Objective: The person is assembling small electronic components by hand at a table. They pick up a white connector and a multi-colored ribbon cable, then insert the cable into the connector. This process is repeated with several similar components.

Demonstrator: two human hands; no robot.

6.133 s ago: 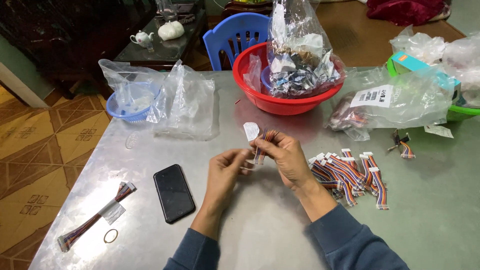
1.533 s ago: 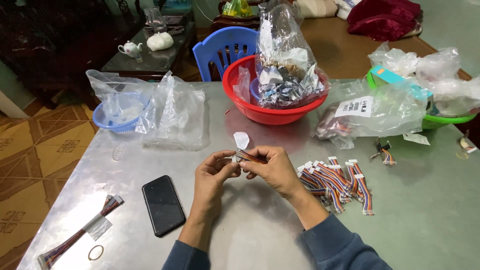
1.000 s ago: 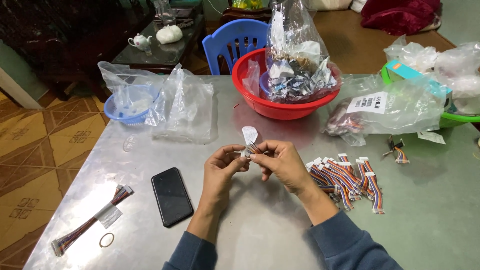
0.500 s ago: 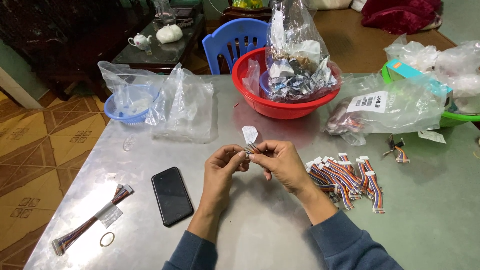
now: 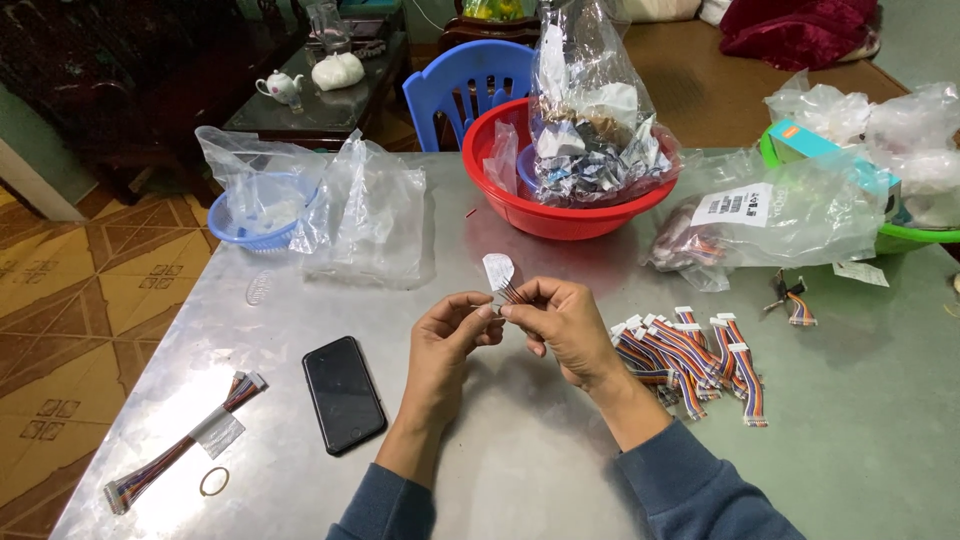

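Over the middle of the grey metal table (image 5: 540,460), my left hand (image 5: 450,345) and my right hand (image 5: 560,320) meet and pinch a thin bundle of coloured wires (image 5: 505,295) between their fingertips. A small white tag (image 5: 497,270) sticks up from the bundle above my fingers. Just right of my right wrist lies a pile of short multicoloured ribbon cables with white connectors (image 5: 690,360).
A black phone (image 5: 343,392) lies left of my left forearm. A long taped cable (image 5: 185,445) and a rubber band (image 5: 213,482) sit near the left edge. Behind are a red basin with a clear bag (image 5: 575,160), empty plastic bags (image 5: 365,215), a blue basket (image 5: 258,215) and bagged parts (image 5: 770,215).
My hands stay together on the wire bundle with only small finger shifts. The view itself has wobbled slightly; nothing on the table has moved.
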